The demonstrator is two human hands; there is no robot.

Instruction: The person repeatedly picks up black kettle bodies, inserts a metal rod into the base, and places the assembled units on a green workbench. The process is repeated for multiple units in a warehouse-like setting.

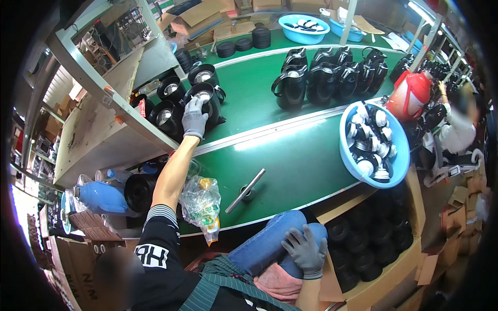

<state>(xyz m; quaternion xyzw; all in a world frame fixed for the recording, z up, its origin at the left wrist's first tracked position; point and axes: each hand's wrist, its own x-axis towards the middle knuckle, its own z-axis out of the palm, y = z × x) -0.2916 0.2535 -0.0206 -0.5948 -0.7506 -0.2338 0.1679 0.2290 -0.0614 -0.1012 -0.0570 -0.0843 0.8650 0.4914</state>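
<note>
Clearly, the fingers of your gloved left hand (pixel 195 120) reach onto the rim of a black jug (pixel 213 108) with a silvery inside, at the far left of the green worktop (pixel 290 147); you touch it, but I cannot tell whether they grip. Your gloved right hand (pixel 306 251) holds nothing, its fingers spread and released over your jeans (pixel 264 243) on the near side.

Right around the jug, more black jugs (pixel 166 118) crowd in, their tops uncovered. Nearer to you, below your left forearm, lies a clear plastic bag (pixel 201 202), and to its right a metal bar (pixel 246 191) slants on the worktop. Farther right stands a blue basin (pixel 345 150) heaped with black-and-white parts (pixel 367 137), with a carton (pixel 416 205) of black round pieces (pixel 363 233) on its near side. Beyond, black kettles (pixel 290 88) stand in a group at the far side.
</note>
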